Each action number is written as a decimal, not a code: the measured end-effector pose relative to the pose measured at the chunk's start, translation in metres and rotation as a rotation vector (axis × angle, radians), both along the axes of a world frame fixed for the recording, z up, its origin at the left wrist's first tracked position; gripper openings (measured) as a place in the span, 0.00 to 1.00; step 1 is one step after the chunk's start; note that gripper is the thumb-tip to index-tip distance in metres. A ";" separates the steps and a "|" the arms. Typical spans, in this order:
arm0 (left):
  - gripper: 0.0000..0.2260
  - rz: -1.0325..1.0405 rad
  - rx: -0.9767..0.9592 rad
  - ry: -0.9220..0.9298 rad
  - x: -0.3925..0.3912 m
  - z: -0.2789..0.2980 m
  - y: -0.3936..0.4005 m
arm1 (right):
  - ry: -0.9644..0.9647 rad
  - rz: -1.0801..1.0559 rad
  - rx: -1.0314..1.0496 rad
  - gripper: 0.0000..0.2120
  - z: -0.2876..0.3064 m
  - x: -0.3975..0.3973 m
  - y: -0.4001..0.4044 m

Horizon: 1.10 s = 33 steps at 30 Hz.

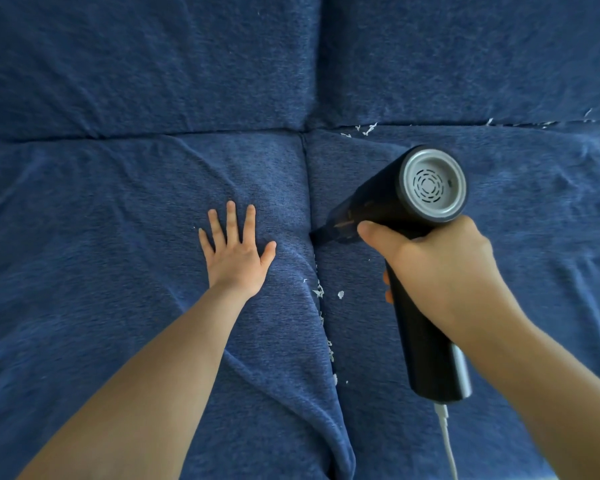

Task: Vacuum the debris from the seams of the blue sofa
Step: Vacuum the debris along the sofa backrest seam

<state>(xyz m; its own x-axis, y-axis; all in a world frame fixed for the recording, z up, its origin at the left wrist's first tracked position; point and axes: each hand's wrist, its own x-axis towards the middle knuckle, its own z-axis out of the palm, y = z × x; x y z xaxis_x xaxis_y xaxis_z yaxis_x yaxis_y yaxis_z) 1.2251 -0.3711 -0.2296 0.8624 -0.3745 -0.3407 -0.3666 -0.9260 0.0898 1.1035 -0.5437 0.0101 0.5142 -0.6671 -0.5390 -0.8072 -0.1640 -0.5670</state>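
The blue sofa point(125, 209) fills the view, with a vertical seam point(309, 188) between two seat cushions and a horizontal seam along the backrest. My right hand point(437, 271) grips the handle of a black handheld vacuum point(388, 199); its nozzle tip touches the vertical seam. My left hand point(236, 247) presses flat on the left seat cushion, fingers spread, just left of the seam. White paper scraps point(321, 299) lie in the seam below the nozzle. More scraps point(368, 129) sit in the back seam to the right.
A white cable point(447, 441) hangs from the bottom of the vacuum handle toward the lower edge. The sofa fabric is wrinkled around the seam.
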 end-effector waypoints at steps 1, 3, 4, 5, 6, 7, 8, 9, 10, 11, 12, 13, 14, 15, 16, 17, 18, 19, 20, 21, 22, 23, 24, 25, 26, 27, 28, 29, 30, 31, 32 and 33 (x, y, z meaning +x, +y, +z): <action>0.34 -0.001 -0.002 -0.004 -0.001 0.000 0.000 | 0.003 0.005 -0.001 0.22 0.000 0.000 0.000; 0.35 -0.004 -0.003 -0.007 -0.004 0.000 0.002 | 0.002 0.024 -0.021 0.24 0.002 -0.003 -0.002; 0.35 -0.006 -0.006 -0.010 -0.006 0.000 0.003 | -0.002 0.027 -0.035 0.26 0.003 -0.005 -0.002; 0.35 -0.009 -0.010 -0.017 -0.007 -0.001 0.003 | -0.004 0.027 -0.045 0.28 0.004 -0.007 -0.003; 0.35 -0.013 -0.013 -0.025 -0.008 0.000 0.004 | -0.002 0.026 -0.048 0.30 0.005 -0.008 -0.002; 0.36 -0.015 -0.015 -0.027 -0.010 0.000 0.004 | 0.000 0.023 -0.044 0.30 0.004 -0.010 0.000; 0.36 -0.016 -0.017 -0.028 -0.011 0.000 0.004 | -0.001 0.019 -0.034 0.29 0.002 -0.010 0.001; 0.36 -0.015 -0.017 -0.028 -0.012 -0.001 0.004 | -0.002 0.012 -0.020 0.28 0.000 -0.011 0.003; 0.36 -0.011 -0.017 -0.028 -0.012 -0.001 0.004 | 0.000 0.007 -0.006 0.26 -0.003 -0.011 0.004; 0.36 -0.006 -0.019 -0.027 -0.013 -0.001 0.004 | 0.004 0.007 0.004 0.24 -0.004 -0.010 0.005; 0.37 -0.005 -0.019 -0.025 -0.014 -0.001 0.004 | 0.009 0.012 0.009 0.24 -0.004 -0.011 0.004; 0.37 -0.005 -0.018 -0.023 -0.015 -0.001 0.004 | 0.011 0.018 0.007 0.25 -0.004 -0.011 0.002; 0.38 -0.005 -0.016 -0.022 -0.016 -0.002 0.004 | 0.008 0.021 -0.002 0.27 -0.002 -0.012 0.001; 0.38 -0.004 -0.015 -0.021 -0.017 -0.002 0.004 | 0.003 0.021 -0.013 0.28 0.000 -0.013 -0.001; 0.39 -0.001 -0.013 -0.021 -0.017 -0.002 0.004 | -0.001 0.020 -0.022 0.29 0.001 -0.015 -0.001; 0.39 0.001 -0.010 -0.021 -0.017 -0.003 0.003 | -0.001 0.015 -0.024 0.29 0.001 -0.016 -0.001; 0.39 0.003 -0.007 -0.019 -0.017 -0.003 0.003 | 0.001 0.005 -0.017 0.30 0.000 -0.017 0.000; 0.39 0.002 -0.005 -0.017 -0.017 -0.003 0.003 | 0.005 -0.007 0.001 0.30 -0.002 -0.017 0.002; 0.39 0.001 -0.004 -0.016 -0.017 -0.003 0.004 | 0.009 -0.018 0.023 0.30 -0.004 -0.017 0.004; 0.39 0.001 -0.004 -0.015 -0.017 -0.003 0.004 | 0.016 -0.023 0.045 0.28 -0.006 -0.016 0.005; 0.39 0.001 -0.003 -0.015 -0.018 -0.003 0.004 | 0.024 -0.024 0.063 0.27 -0.007 -0.015 0.005; 0.39 0.001 -0.002 -0.016 -0.019 -0.002 0.004 | 0.032 -0.018 0.075 0.27 -0.007 -0.015 0.005; 0.39 0.000 -0.003 -0.020 -0.020 -0.002 0.004 | 0.034 -0.007 0.075 0.28 -0.006 -0.015 0.004; 0.38 0.000 -0.003 -0.023 -0.020 -0.002 0.004 | 0.033 0.002 0.064 0.30 -0.004 -0.015 0.002; 0.38 0.001 0.000 -0.024 -0.021 -0.002 0.004 | 0.030 0.007 0.046 0.31 -0.002 -0.017 0.000; 0.38 0.002 0.001 -0.023 -0.021 -0.002 0.004 | 0.022 0.007 0.029 0.31 0.000 -0.019 -0.002; 0.38 0.004 0.003 -0.024 -0.021 -0.002 0.004 | 0.012 0.005 0.016 0.30 0.001 -0.020 -0.003; 0.38 0.005 0.005 -0.026 -0.022 -0.002 0.003 | 0.006 0.004 0.014 0.29 0.001 -0.021 -0.003; 0.38 0.006 0.006 -0.028 -0.022 -0.002 0.003 | 0.008 0.003 0.026 0.28 0.000 -0.022 -0.003; 0.38 0.009 0.005 -0.027 -0.023 -0.002 0.002 | 0.011 0.000 0.043 0.27 -0.001 -0.023 -0.001; 0.38 0.013 -0.001 -0.025 -0.024 -0.001 0.001 | 0.016 -0.003 0.058 0.25 -0.003 -0.023 0.000; 0.37 0.019 -0.010 -0.023 -0.025 0.000 0.001 | 0.022 -0.002 0.070 0.24 -0.004 -0.024 0.000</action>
<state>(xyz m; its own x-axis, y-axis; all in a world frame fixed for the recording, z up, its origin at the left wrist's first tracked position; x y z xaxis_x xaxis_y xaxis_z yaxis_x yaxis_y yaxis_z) 1.2003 -0.3704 -0.2300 0.8770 -0.3615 -0.3165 -0.3512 -0.9319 0.0912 1.0800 -0.5432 0.0059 0.4999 -0.6285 -0.5959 -0.8201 -0.1224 -0.5589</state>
